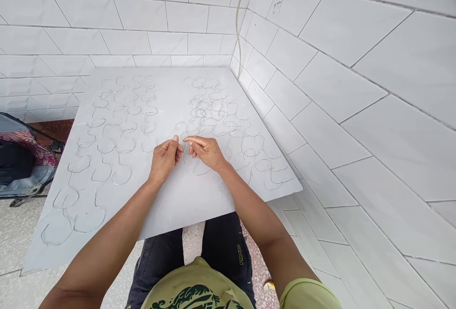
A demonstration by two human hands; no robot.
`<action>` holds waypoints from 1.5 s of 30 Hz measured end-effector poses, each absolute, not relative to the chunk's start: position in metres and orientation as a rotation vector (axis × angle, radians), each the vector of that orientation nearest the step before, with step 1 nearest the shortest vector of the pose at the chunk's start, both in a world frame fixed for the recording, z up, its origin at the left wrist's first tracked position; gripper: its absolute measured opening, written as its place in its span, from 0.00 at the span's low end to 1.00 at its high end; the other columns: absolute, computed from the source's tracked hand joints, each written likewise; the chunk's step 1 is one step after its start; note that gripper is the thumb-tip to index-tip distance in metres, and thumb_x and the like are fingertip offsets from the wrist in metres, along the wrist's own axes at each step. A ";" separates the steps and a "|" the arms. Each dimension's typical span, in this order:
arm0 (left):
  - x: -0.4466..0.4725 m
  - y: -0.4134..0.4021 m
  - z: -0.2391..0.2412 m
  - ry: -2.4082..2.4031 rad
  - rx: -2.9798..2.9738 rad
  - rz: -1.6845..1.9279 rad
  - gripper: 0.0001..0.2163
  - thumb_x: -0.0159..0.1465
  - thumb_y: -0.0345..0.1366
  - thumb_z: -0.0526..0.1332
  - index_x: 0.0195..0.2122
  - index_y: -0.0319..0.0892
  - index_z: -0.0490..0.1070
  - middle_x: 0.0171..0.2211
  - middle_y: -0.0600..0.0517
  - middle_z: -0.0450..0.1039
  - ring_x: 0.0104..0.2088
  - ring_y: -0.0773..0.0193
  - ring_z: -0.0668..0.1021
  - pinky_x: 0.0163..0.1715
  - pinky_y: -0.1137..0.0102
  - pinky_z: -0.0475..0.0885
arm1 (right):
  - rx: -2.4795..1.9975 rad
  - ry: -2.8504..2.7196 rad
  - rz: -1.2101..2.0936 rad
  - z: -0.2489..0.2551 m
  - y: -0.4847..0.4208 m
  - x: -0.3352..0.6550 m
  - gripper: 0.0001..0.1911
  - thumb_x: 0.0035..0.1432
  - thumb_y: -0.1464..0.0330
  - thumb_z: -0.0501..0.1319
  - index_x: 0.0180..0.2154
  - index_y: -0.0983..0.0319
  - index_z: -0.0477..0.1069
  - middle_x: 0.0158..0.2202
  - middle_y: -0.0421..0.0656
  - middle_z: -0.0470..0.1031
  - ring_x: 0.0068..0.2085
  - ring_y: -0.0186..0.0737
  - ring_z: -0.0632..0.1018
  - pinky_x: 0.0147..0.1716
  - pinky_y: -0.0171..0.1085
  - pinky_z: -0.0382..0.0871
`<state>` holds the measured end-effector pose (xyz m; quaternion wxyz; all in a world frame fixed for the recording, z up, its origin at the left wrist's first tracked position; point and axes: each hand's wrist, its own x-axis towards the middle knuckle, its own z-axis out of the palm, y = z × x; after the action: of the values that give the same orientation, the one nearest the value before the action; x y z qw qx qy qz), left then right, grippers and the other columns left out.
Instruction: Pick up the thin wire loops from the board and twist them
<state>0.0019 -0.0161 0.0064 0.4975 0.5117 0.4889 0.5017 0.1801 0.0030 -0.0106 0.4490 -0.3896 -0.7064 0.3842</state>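
Observation:
Over the middle of a pale grey board (171, 85), my left hand (166, 158) and my right hand (206, 151) meet with only a small gap between them. A thin, curved piece of wire (185, 147) shows in that gap, pinched by the fingertips of both hands. My left thumb points up, and my right index finger reaches across the wire. To the left, bent wire pieces (126, 145) with rounded loops lie in rough columns. On the right, a looser, overlapping spread of thin wires (213, 109) reaches toward the board's right corner.
White tiled walls (320, 85) meet behind and to the right of the board. Down the corner hangs a pale cable (237, 19). A folding chair (46, 157) holding dark and patterned cloth stands at the left. My legs (228, 252) are under the board's front edge.

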 end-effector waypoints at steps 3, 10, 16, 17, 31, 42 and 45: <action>0.000 -0.016 0.007 1.203 1.273 1.225 0.23 0.68 0.56 0.59 0.26 0.42 0.72 0.21 0.53 0.65 0.20 0.69 0.68 0.18 0.72 0.63 | -0.924 -1.800 1.019 -0.008 0.002 0.183 0.17 0.71 0.61 0.55 0.48 0.59 0.80 0.28 0.39 0.75 0.27 0.31 0.74 0.31 0.34 0.73; -0.003 -0.012 0.008 1.166 1.252 1.237 0.23 0.69 0.56 0.58 0.27 0.43 0.71 0.17 0.56 0.61 0.16 0.70 0.62 0.16 0.72 0.57 | -0.938 -1.905 1.134 -0.009 0.001 0.188 0.17 0.71 0.64 0.54 0.48 0.57 0.81 0.29 0.38 0.75 0.27 0.29 0.73 0.30 0.32 0.71; -0.006 -0.008 0.011 1.141 1.154 1.144 0.26 0.65 0.62 0.59 0.29 0.42 0.73 0.19 0.54 0.63 0.17 0.69 0.63 0.15 0.72 0.56 | -0.985 -1.847 1.192 -0.003 0.002 0.187 0.16 0.71 0.61 0.55 0.50 0.58 0.79 0.29 0.39 0.77 0.27 0.30 0.75 0.30 0.32 0.72; -0.006 -0.008 0.011 1.131 1.124 1.131 0.27 0.65 0.63 0.57 0.30 0.42 0.74 0.20 0.52 0.65 0.17 0.68 0.65 0.15 0.71 0.58 | -0.999 -1.821 1.198 -0.001 0.002 0.188 0.16 0.70 0.60 0.56 0.50 0.58 0.78 0.30 0.39 0.77 0.27 0.31 0.75 0.30 0.32 0.72; -0.008 -0.010 0.014 0.993 1.083 0.889 0.15 0.59 0.48 0.72 0.32 0.40 0.76 0.31 0.49 0.74 0.25 0.67 0.72 0.20 0.72 0.63 | -1.079 -1.776 1.165 0.009 0.002 0.192 0.12 0.69 0.60 0.57 0.42 0.59 0.74 0.27 0.37 0.76 0.25 0.31 0.74 0.27 0.33 0.70; -0.007 -0.010 0.012 0.986 1.040 1.060 0.13 0.57 0.44 0.74 0.34 0.40 0.80 0.32 0.49 0.76 0.28 0.66 0.74 0.26 0.70 0.67 | -1.077 -1.788 1.132 0.006 0.001 0.191 0.13 0.70 0.59 0.56 0.42 0.59 0.74 0.31 0.39 0.77 0.28 0.32 0.75 0.30 0.34 0.70; -0.009 -0.010 0.013 0.928 1.027 1.026 0.13 0.58 0.44 0.73 0.37 0.40 0.81 0.35 0.47 0.78 0.31 0.64 0.76 0.31 0.68 0.70 | -1.084 -1.815 1.037 0.004 0.001 0.192 0.15 0.71 0.59 0.54 0.44 0.58 0.77 0.31 0.39 0.77 0.28 0.32 0.74 0.31 0.34 0.70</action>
<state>-0.0087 -0.0096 0.0128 0.6512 0.4522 0.4088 0.4520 0.1915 0.0013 0.0037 0.3834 -0.4251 -0.7118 0.4069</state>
